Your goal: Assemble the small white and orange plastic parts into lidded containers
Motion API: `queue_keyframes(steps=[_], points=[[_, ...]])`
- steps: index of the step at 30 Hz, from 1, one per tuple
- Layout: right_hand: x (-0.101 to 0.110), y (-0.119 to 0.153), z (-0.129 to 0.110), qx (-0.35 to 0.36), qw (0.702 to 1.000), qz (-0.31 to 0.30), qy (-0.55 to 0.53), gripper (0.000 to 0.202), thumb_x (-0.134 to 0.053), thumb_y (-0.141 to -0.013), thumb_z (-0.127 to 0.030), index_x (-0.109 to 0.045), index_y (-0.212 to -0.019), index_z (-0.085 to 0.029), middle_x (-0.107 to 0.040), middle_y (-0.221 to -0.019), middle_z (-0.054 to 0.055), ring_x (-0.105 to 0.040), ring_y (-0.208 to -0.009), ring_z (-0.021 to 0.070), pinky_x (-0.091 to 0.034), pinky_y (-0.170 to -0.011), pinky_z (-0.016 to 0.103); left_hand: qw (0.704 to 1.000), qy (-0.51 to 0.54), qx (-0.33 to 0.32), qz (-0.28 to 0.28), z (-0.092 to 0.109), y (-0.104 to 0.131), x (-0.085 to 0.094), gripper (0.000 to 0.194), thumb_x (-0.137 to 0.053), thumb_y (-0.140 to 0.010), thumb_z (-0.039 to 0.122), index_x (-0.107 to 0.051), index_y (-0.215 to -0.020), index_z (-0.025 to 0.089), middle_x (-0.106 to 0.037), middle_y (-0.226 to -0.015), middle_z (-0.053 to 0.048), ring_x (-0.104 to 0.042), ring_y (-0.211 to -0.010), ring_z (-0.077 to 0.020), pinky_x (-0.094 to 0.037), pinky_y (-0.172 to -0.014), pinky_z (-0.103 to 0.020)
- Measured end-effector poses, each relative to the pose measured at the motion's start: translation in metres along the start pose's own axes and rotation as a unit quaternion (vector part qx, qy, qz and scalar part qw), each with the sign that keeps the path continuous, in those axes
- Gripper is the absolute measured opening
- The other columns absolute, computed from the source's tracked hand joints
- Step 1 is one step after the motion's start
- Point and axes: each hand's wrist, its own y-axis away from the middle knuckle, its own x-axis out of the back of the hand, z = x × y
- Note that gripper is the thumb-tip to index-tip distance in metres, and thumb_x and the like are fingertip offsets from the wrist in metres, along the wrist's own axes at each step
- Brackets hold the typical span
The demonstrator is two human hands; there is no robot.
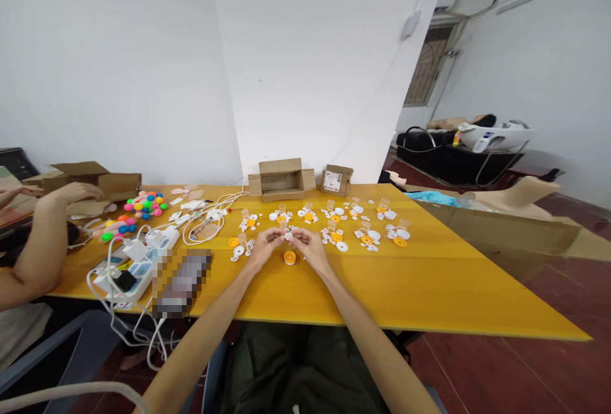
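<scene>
The left hand (267, 245) and right hand (309, 245) pinch a small white piece (288, 236) with their fingertips. A round orange part (289, 258) sits on the table (429, 286) at six o'clock from it, about equally near both hands.

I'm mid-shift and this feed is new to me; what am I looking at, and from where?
No machine: one head-worn camera looks forward and down at its wearer's bare left hand and right hand. Between their fingertips they hold a small white piece. Nearer, on the yellow table, sits a round orange part. Clusters of orange discs, white discs and clear cups lie beside and beyond the hands, with cardboard boxes behind. At left: a power strip and a co-worker's arm.
</scene>
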Motion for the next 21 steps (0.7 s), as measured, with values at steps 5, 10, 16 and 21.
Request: queue_keyframes(steps=[5,10,16,21], points=[[0.0001,-0.0002,-0.0006,-0.009,1.000,-0.003,0.001,0.038,-0.082,-0.062,-0.056,-0.074,-0.076,-0.022,-0.075,-0.072,0.005,-0.070,-0.066,0.0208,-0.060,-0.068,0.035,1.000,-0.002,0.001,0.001,0.0004,0.0011,0.0009,0.027,-0.085,-0.065,0.039,-0.077,-0.082,0.019,-0.079,-0.093,-0.007,-0.072,-0.092,-0.0249,-0.055,-0.089,-0.036],[0.0013,-0.0004,-0.0008,-0.018,1.000,-0.003,-0.002,0.039,-0.082,-0.061,-0.057,-0.073,-0.075,-0.022,-0.075,-0.072,0.004,-0.070,-0.066,0.0206,-0.059,-0.067,0.033,1.000,-0.008,0.001,0.002,-0.0003,0.0017,0.0008,0.029,-0.084,-0.066,0.041,-0.077,-0.083,0.019,-0.079,-0.091,-0.007,-0.072,-0.088,-0.0241,-0.056,-0.081,-0.034],[0.0027,-0.0011,0.0004,-0.024,1.000,-0.011,-0.008,0.039,-0.082,-0.061,-0.056,-0.072,-0.075,-0.021,-0.074,-0.072,0.004,-0.070,-0.067,0.0201,-0.059,-0.067,0.033,1.000,0.000,0.002,-0.005,0.0008,0.0024,-0.0005,0.030,-0.083,-0.067,0.043,-0.076,-0.083,0.018,-0.078,-0.084,-0.006,-0.071,-0.080,-0.0217,-0.056,-0.075,-0.032],[0.0025,-0.0011,0.0007,-0.023,1.000,-0.012,-0.009,0.038,-0.082,-0.062,-0.055,-0.072,-0.075,-0.021,-0.075,-0.073,0.005,-0.070,-0.066,0.0201,-0.059,-0.067,0.033,1.000,0.003,0.005,-0.003,0.0046,0.0027,-0.0015,0.028,-0.084,-0.066,0.041,-0.075,-0.080,0.018,-0.076,-0.077,-0.004,-0.069,-0.074,-0.0197,-0.055,-0.072,-0.030]])
